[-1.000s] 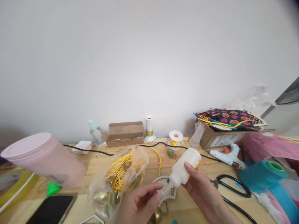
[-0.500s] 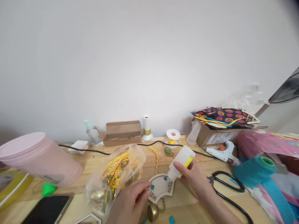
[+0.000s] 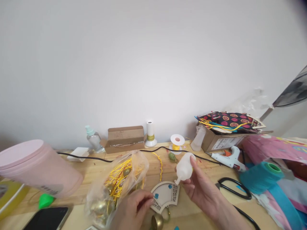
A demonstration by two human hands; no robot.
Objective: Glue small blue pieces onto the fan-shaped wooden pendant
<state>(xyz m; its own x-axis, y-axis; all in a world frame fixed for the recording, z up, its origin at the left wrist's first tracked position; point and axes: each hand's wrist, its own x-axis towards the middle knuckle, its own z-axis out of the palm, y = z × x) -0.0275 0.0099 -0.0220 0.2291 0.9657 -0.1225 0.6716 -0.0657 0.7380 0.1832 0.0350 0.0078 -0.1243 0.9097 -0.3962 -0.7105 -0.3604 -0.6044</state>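
In the head view, my right hand (image 3: 203,193) is wrapped round a white squeeze bottle (image 3: 185,167), its narrow tip pointing down beside the right edge of a fan-shaped wooden pendant (image 3: 165,193). My left hand (image 3: 135,206) is closed, thumb and fingertips pinched at the pendant's left edge. Two small blue flowers sit on the pendant's pale face, one at the upper right and one at the left. A yellow braided cord (image 3: 160,166) runs up from its top. A brass bell (image 3: 157,221) lies just below it on the wooden table.
Left of my hands are a plastic bag (image 3: 141,159) of brass bells and yellow cords, a phone (image 3: 46,218) and a pink container (image 3: 40,169). On the right lie black-handled scissors (image 3: 235,188), a glue gun (image 3: 229,158) and a teal thread cone (image 3: 261,177). A black cable (image 3: 163,148) crosses behind.
My right hand has turned the bottle, so its yellow label has gone mostly out of sight and its tip points down. My left hand stays at the pendant's left edge.
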